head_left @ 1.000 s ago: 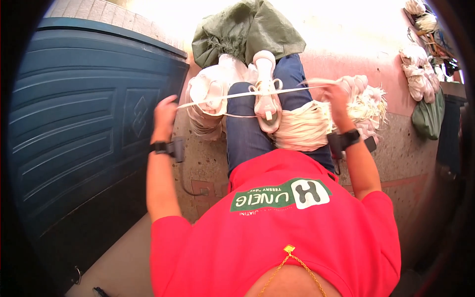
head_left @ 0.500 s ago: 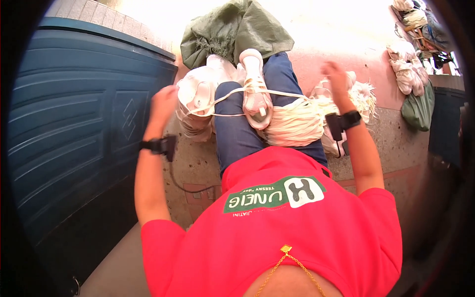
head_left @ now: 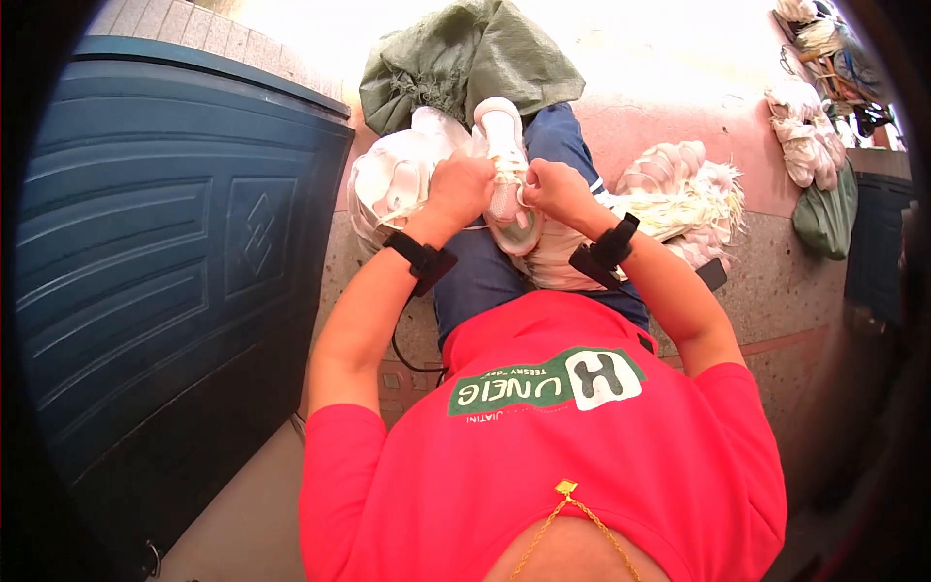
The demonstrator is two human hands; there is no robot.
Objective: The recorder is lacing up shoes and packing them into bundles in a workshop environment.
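Observation:
A pale pink and white sneaker [head_left: 506,219] lies lengthwise on my lap, toe toward me, with cream laces through its eyelets. My left hand [head_left: 460,192] is closed just left of the sneaker's lacing. Facing it from the right, my right hand [head_left: 564,194] pinches a cream shoelace [head_left: 525,191] beside the eyelets. The lace in my left fingers is mostly hidden by the hand. Under my right forearm a bundle of cream laces [head_left: 553,254] rests across my thigh. To the left of my knees sits a white plastic bag [head_left: 373,184] with pale shoes in it.
A green woven sack [head_left: 475,58] lies beyond my knees. Tied pale shoes [head_left: 669,170] are piled at my right. Farther right are more shoes [head_left: 803,136] and a green bag [head_left: 826,215]. A dark blue panelled door [head_left: 175,213] stands close on my left.
Both hands have come inward from wide apart to the sneaker's lacing. The lace that stretched across my legs is drawn in and no longer spans them.

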